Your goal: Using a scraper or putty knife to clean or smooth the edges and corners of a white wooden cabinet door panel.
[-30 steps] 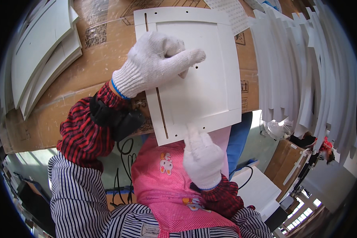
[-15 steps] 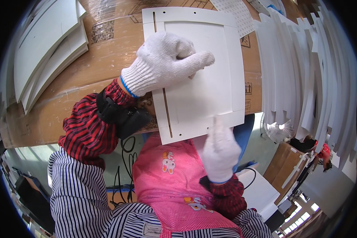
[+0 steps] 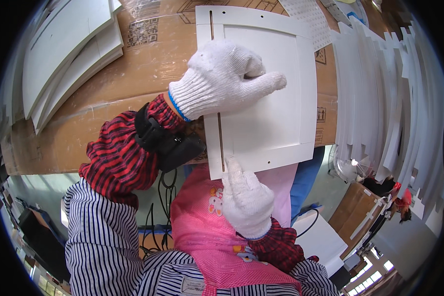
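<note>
A white framed panel (image 3: 266,133) with a recessed middle lies on a brown cardboard surface. A narrow dark groove runs down its left side, and small holes sit near its far and near edges. My left hand (image 3: 227,76), in a white knit glove, is over the panel's left and middle part. Its fingers are curled and the thumb points right; whatever they hold, if anything, is hidden underneath. At the panel's near edge is my gloved right hand (image 3: 246,200), fingers stretched out, tips touching the panel beside the groove's near end.
Curved white boards (image 3: 66,54) are stacked at far left on the cardboard (image 3: 148,64). A long row of white panels (image 3: 375,98) stands on the right. A perforated white sheet (image 3: 308,22) lies beyond the panel. Black cables (image 3: 165,197) hang below the table edge.
My right hand has shifted left along the near edge, from beside the hole to the groove's end. The whole view has slid slightly; my left hand keeps its place over the panel.
</note>
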